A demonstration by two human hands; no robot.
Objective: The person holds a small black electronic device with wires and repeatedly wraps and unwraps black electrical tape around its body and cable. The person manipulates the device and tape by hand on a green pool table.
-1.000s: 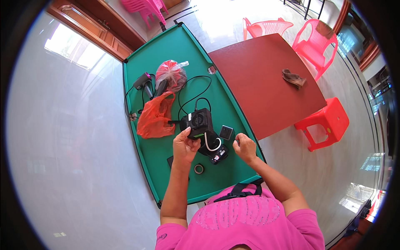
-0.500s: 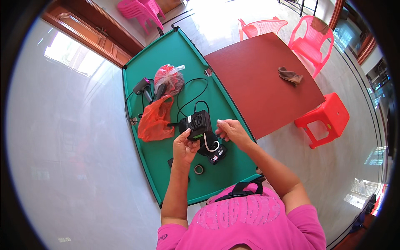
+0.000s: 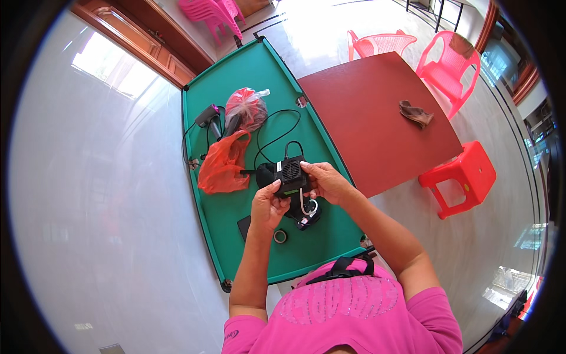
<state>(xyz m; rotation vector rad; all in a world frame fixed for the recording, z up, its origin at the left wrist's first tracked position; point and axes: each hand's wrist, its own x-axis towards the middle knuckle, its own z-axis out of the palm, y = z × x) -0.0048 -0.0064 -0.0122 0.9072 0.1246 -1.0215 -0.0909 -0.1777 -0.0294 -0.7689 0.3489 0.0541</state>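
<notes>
A black box-shaped device with a round slotted grille (image 3: 290, 170) is held above the green table between both hands. My left hand (image 3: 269, 207) is closed on its near left corner, thumb on top. My right hand (image 3: 330, 182) grips its right side, fingers partly hidden behind it. A black cord loops from the far side, and a short white cable (image 3: 313, 207) hangs from the near side. Beneath it lies a black strapped thing (image 3: 308, 219), partly covered, whose kind I cannot make out. A roll of tape (image 3: 280, 236) rests close to my left wrist.
On the green pool table (image 3: 318, 253) are a red plastic bag (image 3: 223, 168), a clear bag with something red (image 3: 246, 106) and a hair dryer (image 3: 207, 115). A brown-red table (image 3: 365, 118) adjoins it, with a brown cloth (image 3: 415, 113). A red stool (image 3: 471, 174) stands right.
My right hand, earlier apart from the device, has moved left and taken hold of its right side. The device is turned slightly. The whole view has shifted a little.
</notes>
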